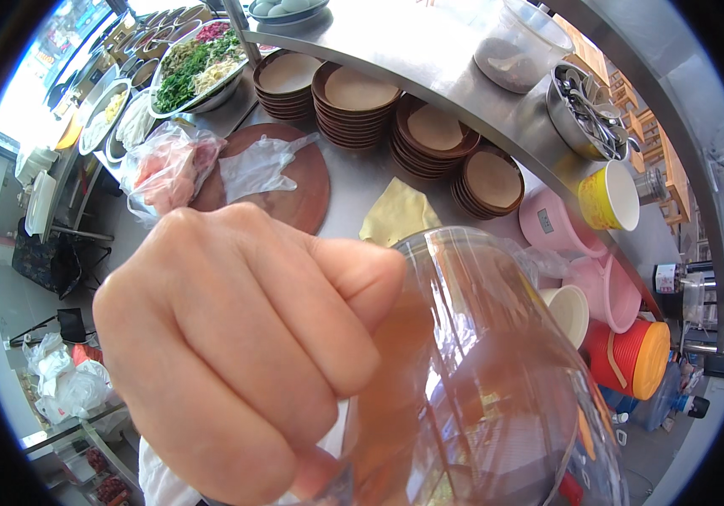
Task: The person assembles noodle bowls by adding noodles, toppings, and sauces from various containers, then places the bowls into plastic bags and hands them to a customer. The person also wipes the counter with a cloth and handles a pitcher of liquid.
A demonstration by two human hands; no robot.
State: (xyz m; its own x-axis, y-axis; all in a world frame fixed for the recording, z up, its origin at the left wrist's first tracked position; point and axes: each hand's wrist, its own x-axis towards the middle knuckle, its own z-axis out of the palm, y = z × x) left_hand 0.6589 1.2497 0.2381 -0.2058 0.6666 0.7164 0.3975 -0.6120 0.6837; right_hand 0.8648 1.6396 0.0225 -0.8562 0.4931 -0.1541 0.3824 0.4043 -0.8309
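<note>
My left hand (241, 341) fills the middle of the view, its fingers curled tight at the left side of a large clear mug or jug (488, 360). Amber-brown liquid shows through its wall. The vessel is close to the camera, its rounded base pointing away from me; its handle and mouth are hidden or out of view. My right hand is out of view. Beyond the fist, a plastic bag of raw meat (175, 167) and a crumpled disposable glove (260, 166) lie on a round reddish-brown board (305, 205). Pale yellow sheets (396, 212), perhaps dough, lie behind the vessel.
Stacks of brown-rimmed bowls (362, 88) stand under a steel shelf (362, 54). Left of them is a tray of chopped vegetables (200, 66). The shelf holds a pot of spoons (589, 107) and a yellow paper cup (599, 196). Rightward are pink containers (611, 291) and a red-orange drinks cooler (621, 357).
</note>
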